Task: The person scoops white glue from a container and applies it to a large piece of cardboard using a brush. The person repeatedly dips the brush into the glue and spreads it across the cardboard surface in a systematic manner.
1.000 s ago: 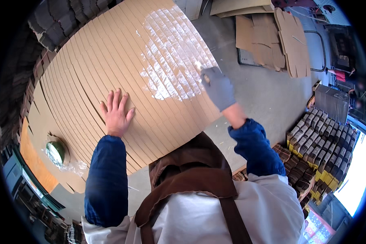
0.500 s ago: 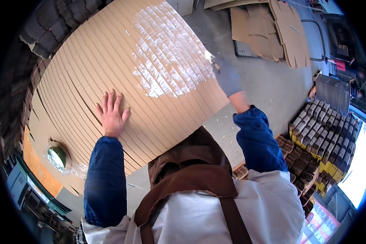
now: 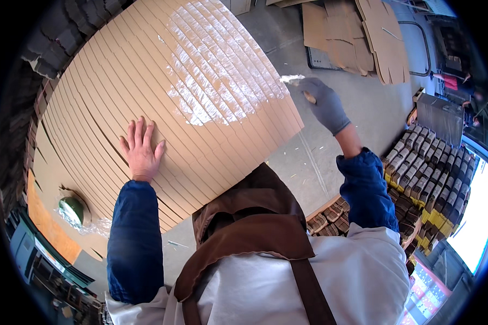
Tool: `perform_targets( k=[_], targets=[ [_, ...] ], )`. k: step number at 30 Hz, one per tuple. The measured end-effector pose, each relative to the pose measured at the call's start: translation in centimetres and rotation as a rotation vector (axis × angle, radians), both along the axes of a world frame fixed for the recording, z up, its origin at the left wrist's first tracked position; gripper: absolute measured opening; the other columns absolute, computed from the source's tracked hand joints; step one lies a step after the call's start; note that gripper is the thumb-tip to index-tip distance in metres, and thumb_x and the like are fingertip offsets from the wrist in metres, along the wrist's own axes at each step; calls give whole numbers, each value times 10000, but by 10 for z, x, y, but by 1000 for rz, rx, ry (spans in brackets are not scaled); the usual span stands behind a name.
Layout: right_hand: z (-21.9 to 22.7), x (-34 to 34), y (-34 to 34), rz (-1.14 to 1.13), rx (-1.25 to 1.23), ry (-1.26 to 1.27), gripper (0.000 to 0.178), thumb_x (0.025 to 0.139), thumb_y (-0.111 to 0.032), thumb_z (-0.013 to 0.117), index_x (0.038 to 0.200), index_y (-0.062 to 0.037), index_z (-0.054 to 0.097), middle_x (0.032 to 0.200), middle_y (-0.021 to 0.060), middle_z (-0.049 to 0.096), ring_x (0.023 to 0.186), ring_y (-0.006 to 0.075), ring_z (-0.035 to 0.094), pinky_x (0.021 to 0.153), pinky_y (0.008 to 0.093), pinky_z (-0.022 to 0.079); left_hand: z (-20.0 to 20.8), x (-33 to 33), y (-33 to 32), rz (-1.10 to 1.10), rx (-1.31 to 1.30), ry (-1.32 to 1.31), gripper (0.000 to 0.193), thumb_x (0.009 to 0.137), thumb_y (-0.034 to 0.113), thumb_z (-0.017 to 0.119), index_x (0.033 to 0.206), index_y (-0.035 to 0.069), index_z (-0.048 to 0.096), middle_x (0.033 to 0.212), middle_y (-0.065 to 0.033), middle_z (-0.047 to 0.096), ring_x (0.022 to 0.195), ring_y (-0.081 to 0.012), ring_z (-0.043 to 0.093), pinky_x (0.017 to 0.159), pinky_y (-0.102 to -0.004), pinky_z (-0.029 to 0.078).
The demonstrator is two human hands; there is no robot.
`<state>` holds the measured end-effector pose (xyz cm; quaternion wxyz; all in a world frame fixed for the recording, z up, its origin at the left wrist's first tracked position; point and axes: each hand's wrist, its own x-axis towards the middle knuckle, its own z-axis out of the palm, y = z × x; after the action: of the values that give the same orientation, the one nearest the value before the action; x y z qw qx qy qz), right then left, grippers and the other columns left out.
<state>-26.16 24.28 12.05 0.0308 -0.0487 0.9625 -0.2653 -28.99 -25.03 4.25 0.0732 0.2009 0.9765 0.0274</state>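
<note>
Overlapping brown cardboard sheets (image 3: 114,70) fan out in a slanting row before me, their edges making long parallel lines. Across their far right part spreads a wet, shiny white paste (image 3: 217,65). Bare and with fingers spread, my left hand (image 3: 142,151) lies flat on the sheets left of the middle. In a grey glove, my right hand (image 3: 325,105) is off the right edge of the sheets, above the floor. Its fingers are closed round a brush-like tool (image 3: 291,79) with a white-coated end. The glove hides the tool's handle.
At the lower left, a dark green round container (image 3: 73,210) sits in crumpled clear film (image 3: 100,226). Flattened cardboard (image 3: 358,40) leans at the far right. Bundled stacks (image 3: 428,173) stand on my right. Grey stacks (image 3: 65,32) line the far left. Scraps litter the floor (image 3: 309,157).
My right hand has moved right, away from the sheets' edge, with the brush-like tool in it. My left hand stays flat on the cardboard. The whole view has shifted slightly.
</note>
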Motion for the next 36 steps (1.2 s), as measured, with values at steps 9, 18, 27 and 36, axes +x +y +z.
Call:
perform_targets(
  k=[9,18,27,36],
  targets=[
    [-3,23,-41,154,212,-116,299,754,-41,620,1039,-130,615,1171,55,579,1031,292,603,837,396,531,-2,0,-1,-4,12,16,598,887,459,585,1407,184,475,1553,-36,331,1466,-289,217,1142,-610,134],
    [-11,22,-22,58,358,-119,266,805,-56,588,1061,-122,624,1144,81,591,1020,309,606,838,405,531,1,-1,0,-15,-19,0,600,900,421,561,1431,167,444,1564,-56,311,1468,-308,208,1140,-595,150],
    [-22,23,-12,42,333,-91,240,811,-47,579,1034,-116,635,1137,85,610,1009,317,612,812,419,536,1,-2,3,-21,-9,-1,594,897,417,571,1423,167,453,1563,-59,312,1468,-308,206,1139,-594,149],
    [-10,4,-54,23,192,-28,248,834,-97,596,1074,-128,650,1161,77,621,939,305,648,780,405,544,-2,0,-1,-6,34,35,604,856,444,615,1397,206,491,1542,-34,356,1450,-290,260,1112,-620,189]
  ],
)
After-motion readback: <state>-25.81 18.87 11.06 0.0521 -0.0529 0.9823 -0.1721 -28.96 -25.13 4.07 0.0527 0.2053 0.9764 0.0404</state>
